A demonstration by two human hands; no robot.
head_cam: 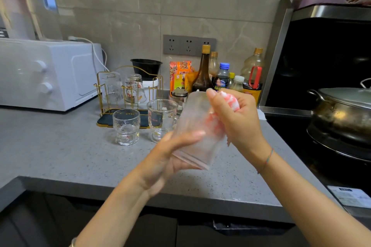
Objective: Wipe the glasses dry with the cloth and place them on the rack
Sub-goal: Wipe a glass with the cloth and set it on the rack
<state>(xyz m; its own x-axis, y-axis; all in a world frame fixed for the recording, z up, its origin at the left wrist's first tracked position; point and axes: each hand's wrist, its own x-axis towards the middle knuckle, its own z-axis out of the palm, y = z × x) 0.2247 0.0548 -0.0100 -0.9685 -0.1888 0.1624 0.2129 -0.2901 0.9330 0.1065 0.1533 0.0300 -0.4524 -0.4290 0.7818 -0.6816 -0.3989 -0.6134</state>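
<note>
Grey desk (pixel 60 152) below: my left hand (pixel 166 158) grips the frosted glass (pixel 192 146), right hand (pixel 234 118) fingers clutch the cloth (pixel 230 100), wiping inside; next, probably, upend it onto the rack (pixel 128 90).

2 bare forearms show. Around the right wrist, just behind the right grip (pixel 230 114), sits 1 thin braided thread bracelet (pixel 268 157) with teal, red and orange strands. Far back on the left forearm, well behind the left grip (pixel 160 164), the curved edge of 1 pale metallic bangle (pixel 73 243) is partly visible.
</note>
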